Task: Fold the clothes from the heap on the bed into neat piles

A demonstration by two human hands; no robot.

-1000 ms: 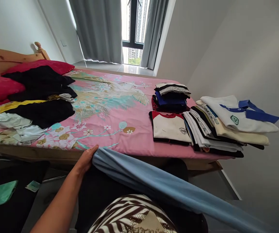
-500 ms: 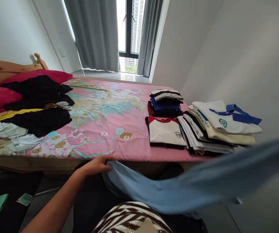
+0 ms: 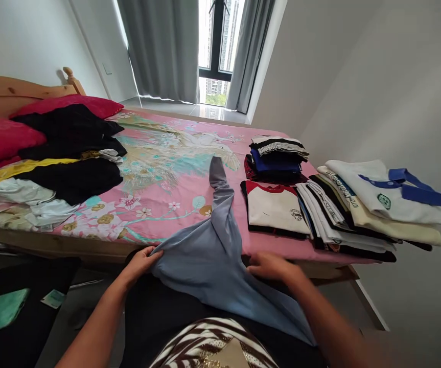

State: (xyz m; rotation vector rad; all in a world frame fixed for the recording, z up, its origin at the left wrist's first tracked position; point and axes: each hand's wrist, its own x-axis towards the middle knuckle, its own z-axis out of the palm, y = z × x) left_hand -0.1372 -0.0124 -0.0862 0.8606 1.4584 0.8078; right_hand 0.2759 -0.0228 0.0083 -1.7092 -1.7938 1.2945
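Left hand (image 3: 141,264) pinching blue garment (image 3: 203,260), right hand (image 3: 272,267) half-curled, contact unclear

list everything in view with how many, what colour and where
garment: 1, blue-grey, from lap onto bed
bed: 1, pink patterned cover, centre
headboard: 1, wooden, far left
pillows: 2 visible, red, left end
loose clothes: several, black, yellow, white, by pillows
folded piles: about 3, mixed colours, right end of bed
curtains: 2, grey, beside window
window: 1, dark-framed, back
walls: at least 2, pale, both sides
flat item: 1, green, lower left
small card: 1, pale green, right of flat item
striped top: 1, brown and white, bottom centre
left hand: 1, bare, gripping garment edge
right hand: 1, bare, blurred, by garment's right side
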